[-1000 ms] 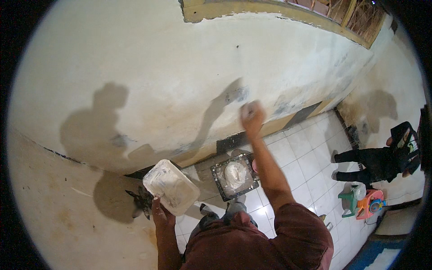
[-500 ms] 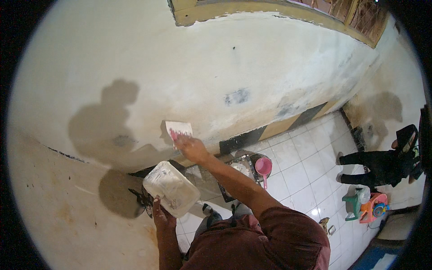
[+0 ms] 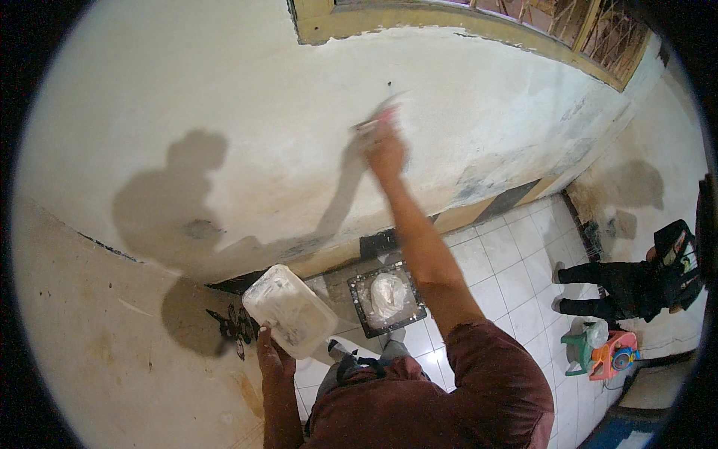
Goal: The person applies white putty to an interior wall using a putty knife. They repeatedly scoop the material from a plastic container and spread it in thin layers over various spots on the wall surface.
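Pink and pale, a blurred scraper sits in the right hand, whose grip is closed around it, up against the whitish wall – blur hides whether the blade touches. The left hand has its grip pinched on the lower left edge of an off-white tray, thumb at the rim; the tray is smeared inside with white and grey. Near the tray's right edge, but apart from it, stands a low square surface with a dark, spattered rim. On its middle, nearer the back edge than the front, rests a white bag. Pale tiles cover the floor. Toward the floor's right edge are a person in dark clothes, a green stool and an orange stool – just beside each other. Above, a yellowish window frame crosses the wall.
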### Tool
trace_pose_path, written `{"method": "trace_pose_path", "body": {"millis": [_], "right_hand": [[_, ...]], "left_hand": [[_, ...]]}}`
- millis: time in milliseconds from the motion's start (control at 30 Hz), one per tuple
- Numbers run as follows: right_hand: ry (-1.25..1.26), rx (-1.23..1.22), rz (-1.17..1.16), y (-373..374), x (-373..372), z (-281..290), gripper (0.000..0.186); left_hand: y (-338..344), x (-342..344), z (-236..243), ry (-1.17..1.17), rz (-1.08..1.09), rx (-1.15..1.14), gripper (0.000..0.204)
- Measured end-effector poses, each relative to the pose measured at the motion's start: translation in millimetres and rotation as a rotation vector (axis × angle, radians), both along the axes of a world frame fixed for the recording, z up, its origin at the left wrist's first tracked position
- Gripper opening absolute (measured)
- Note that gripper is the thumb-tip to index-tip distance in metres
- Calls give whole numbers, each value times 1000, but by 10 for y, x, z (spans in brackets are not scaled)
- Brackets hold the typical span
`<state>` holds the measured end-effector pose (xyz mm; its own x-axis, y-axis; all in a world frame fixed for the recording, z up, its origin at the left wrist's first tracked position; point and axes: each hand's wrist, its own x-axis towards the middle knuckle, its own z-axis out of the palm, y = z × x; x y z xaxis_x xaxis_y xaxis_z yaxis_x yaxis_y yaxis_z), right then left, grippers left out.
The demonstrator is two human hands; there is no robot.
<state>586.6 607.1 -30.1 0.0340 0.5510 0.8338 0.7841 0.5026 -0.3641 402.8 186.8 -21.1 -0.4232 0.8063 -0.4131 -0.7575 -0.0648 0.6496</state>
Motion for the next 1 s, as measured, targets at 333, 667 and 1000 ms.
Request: {"method": "trace_pose_path", "body": {"millis": [333, 667, 1000], "right_hand": [[269, -135, 457, -1560, -382, -215, 21], [249, -14, -28, -132, 375, 158, 20], [-139, -17, 608, -1739, -814, -699, 48]], "left_hand": [[-29, 1, 165, 21, -4, 35, 54], [-110, -41, 18, -35, -3, 62, 52], [-68, -11, 167, 47, 49, 22, 47]]}}
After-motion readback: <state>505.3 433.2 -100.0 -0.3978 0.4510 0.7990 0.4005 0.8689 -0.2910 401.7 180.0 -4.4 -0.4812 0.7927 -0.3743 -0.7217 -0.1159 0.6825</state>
